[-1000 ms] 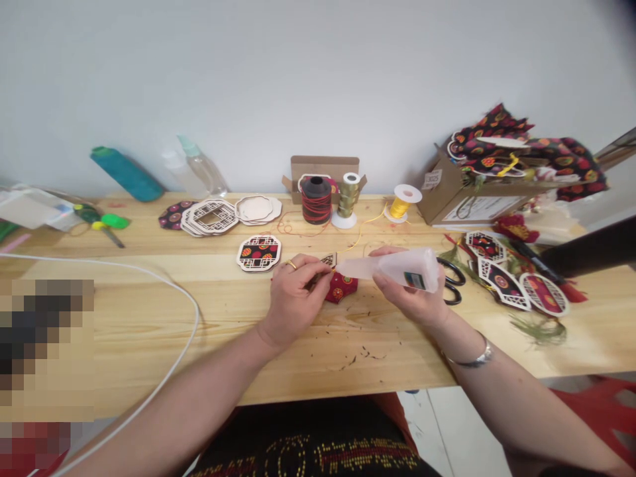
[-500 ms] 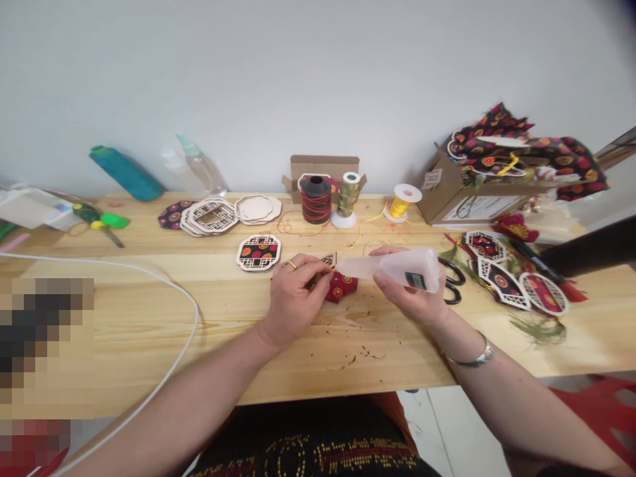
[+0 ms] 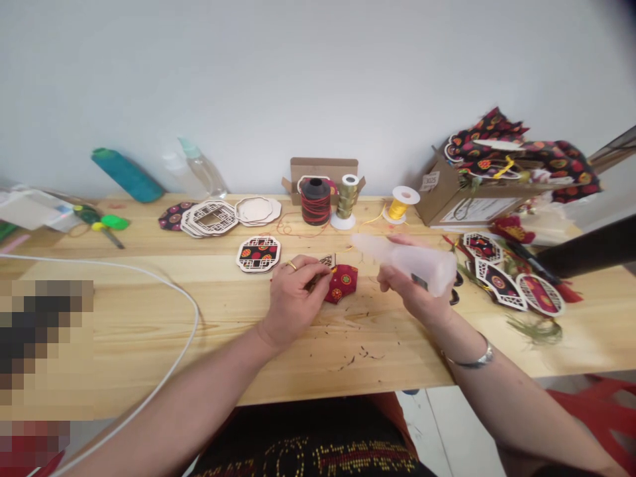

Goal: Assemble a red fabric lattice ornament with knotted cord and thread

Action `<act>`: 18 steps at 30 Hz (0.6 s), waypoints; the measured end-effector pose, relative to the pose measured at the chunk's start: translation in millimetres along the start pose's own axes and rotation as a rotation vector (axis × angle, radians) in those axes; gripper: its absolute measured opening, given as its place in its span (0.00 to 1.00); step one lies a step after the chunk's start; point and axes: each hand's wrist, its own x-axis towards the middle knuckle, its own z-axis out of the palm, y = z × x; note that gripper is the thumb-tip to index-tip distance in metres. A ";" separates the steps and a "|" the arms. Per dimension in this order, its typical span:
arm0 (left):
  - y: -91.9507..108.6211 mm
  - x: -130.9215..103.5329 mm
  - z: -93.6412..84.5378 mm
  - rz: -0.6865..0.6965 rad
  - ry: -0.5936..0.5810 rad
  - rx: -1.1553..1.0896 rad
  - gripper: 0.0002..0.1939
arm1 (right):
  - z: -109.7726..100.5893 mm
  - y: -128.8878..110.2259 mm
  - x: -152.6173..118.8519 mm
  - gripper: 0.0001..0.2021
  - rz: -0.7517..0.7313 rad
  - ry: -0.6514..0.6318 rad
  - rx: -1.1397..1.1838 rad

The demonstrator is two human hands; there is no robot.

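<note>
My left hand (image 3: 297, 291), with a ring on one finger, pinches a small piece of red patterned fabric (image 3: 344, 283) on a lattice wooden piece (image 3: 328, 260). Its fingers cover part of both. My right hand (image 3: 415, 288) is wrapped round a translucent white squeeze bottle (image 3: 427, 265), held tilted with its nozzle pointing left, above and to the right of the fabric. Just behind my left hand lies a lattice coaster with black patterned cloth (image 3: 258, 254). Partly hidden behind my right hand are black scissor handles (image 3: 456, 295).
Thread spools (image 3: 316, 202) stand at the back by a small cardboard box (image 3: 324, 163). Lattice frames (image 3: 211, 217) are stacked left of them. A box of fabric (image 3: 477, 199) and finished ornaments (image 3: 499, 283) are on the right. A white cable (image 3: 163, 279) crosses the left side.
My right hand has drawn the bottle up and to the right, and its nozzle is now away from the fabric. My left hand has stayed in place.
</note>
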 end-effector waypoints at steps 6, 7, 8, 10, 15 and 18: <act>-2.1 -0.9 -0.7 0.050 -0.001 0.026 0.05 | -4.4 -8.6 14.4 0.28 -0.096 -0.042 0.134; -3.0 -1.4 -0.3 0.067 0.000 0.037 0.05 | -6.4 -10.7 18.5 0.33 -0.082 -0.073 0.140; -4.0 -2.1 0.2 0.087 -0.005 0.043 0.05 | -8.6 -12.0 23.3 0.35 -0.058 -0.099 0.152; -5.6 -3.4 1.5 0.117 -0.010 0.058 0.05 | -13.1 -11.3 34.9 0.33 0.003 -0.099 0.182; -7.2 -5.5 3.9 0.160 0.014 0.063 0.05 | -15.4 16.5 73.2 0.19 -0.001 0.163 0.126; -7.0 -5.5 4.1 0.170 0.018 0.061 0.04 | -6.3 41.5 93.2 0.25 -0.068 0.192 -0.058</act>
